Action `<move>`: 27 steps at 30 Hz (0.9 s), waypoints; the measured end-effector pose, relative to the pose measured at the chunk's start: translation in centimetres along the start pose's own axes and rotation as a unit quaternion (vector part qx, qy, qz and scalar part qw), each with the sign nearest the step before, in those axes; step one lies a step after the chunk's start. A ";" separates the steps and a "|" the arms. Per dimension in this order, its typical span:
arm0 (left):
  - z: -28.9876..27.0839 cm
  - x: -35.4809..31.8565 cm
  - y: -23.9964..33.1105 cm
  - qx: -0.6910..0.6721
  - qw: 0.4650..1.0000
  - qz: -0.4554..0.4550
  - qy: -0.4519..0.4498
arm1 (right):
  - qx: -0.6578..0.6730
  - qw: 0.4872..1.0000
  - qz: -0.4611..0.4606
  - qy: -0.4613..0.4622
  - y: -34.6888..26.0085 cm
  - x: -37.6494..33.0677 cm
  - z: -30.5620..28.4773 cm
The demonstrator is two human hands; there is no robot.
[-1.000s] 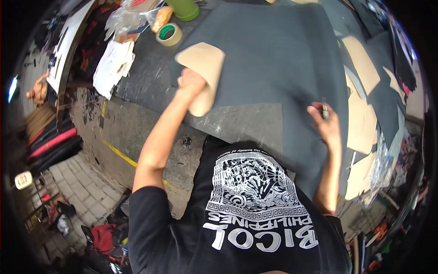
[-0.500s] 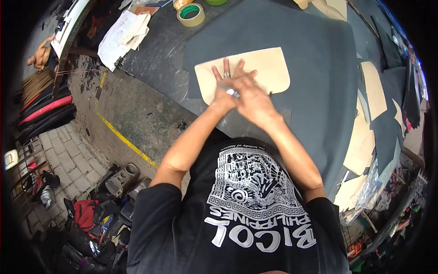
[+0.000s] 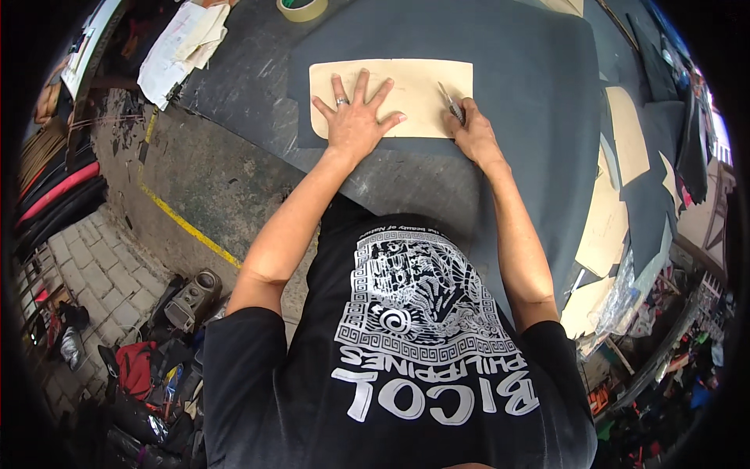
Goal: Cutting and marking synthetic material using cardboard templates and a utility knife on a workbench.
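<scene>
Far left of my hands, red and black rolls (image 3: pixel 58 191) lie stacked beside a paved floor (image 3: pixel 105 285). Nearer, pale papers (image 3: pixel 176 51) lie on the scuffed dark tabletop (image 3: pixel 250 74). My left hand (image 3: pixel 355 125) rests flat, fingers spread wide, on a tan sheet (image 3: pixel 422 78) over dark grey material (image 3: pixel 539 94). At the sheet's right end, my right hand (image 3: pixel 478 139) grips a slim knife (image 3: pixel 451 102). Right of that lie more tan pieces (image 3: pixel 605 227).

Right hand (image 3: pixel 476 137) now apart from left hand (image 3: pixel 355 125).
</scene>
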State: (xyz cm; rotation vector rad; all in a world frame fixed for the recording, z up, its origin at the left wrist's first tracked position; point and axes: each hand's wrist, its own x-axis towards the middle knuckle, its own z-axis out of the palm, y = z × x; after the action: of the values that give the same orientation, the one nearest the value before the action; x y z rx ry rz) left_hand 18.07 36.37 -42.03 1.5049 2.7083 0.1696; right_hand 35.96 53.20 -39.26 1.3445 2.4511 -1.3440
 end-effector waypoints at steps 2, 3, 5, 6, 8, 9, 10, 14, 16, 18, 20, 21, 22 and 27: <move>-0.2 -0.3 -0.6 0.024 0.999 0.019 0.011 | 0.015 1.000 0.004 -0.012 -0.2 -0.2 0.1; -0.3 -0.4 -0.9 0.036 0.999 0.029 0.016 | 0.013 1.000 0.005 -0.014 -0.3 -0.4 0.2; -0.5 -0.6 -1.1 0.031 0.999 0.035 0.011 | -0.007 1.000 -0.012 -0.012 -0.5 -1.2 0.2; -0.6 -0.7 -1.1 0.028 0.999 0.042 0.008 | -0.016 1.000 -0.019 -0.010 -0.6 -1.4 0.1; -0.8 -0.6 -1.3 0.023 0.998 0.051 0.003 | -0.044 0.991 -0.112 0.059 0.4 -0.4 1.0; -0.9 -0.6 -1.4 0.024 0.998 0.055 0.001 | -0.070 0.968 -0.205 0.127 0.9 0.4 1.5; -1.0 -0.7 -1.7 0.027 0.998 0.057 -0.002 | -0.093 0.931 -0.297 0.191 0.6 0.5 1.9; -0.3 -1.8 -2.0 0.020 0.999 0.047 0.009 | -0.035 0.995 -0.093 0.033 -4.5 0.1 1.0; -0.6 -1.5 -2.1 0.017 0.999 0.042 0.018 | -0.038 0.991 -0.123 0.027 -5.9 1.1 2.0; -1.5 -0.8 -2.0 0.010 0.998 0.051 -0.026 | -0.045 0.984 -0.173 0.017 -7.0 2.3 3.3; -1.9 -0.6 -2.8 0.005 0.998 0.049 -0.049 | -0.073 0.968 -0.242 -0.001 -8.9 5.5 5.3; -1.7 -0.4 -3.6 -0.046 0.998 0.020 -0.047 | -0.100 0.947 -0.306 -0.015 -9.9 6.9 6.3; -1.6 0.0 -4.5 -0.097 0.994 -0.009 -0.043 | -0.102 0.945 -0.309 -0.019 -11.4 8.1 7.2; -2.4 0.0 -4.2 -0.075 0.995 -0.056 -0.017 | -0.238 0.892 -0.370 -0.105 -18.7 12.6 9.8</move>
State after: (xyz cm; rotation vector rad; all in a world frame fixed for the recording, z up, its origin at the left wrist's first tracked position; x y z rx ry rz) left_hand 14.32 33.99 -40.14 1.3000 2.6768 0.3330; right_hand 11.60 50.05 -38.06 0.1348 2.9538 -0.7665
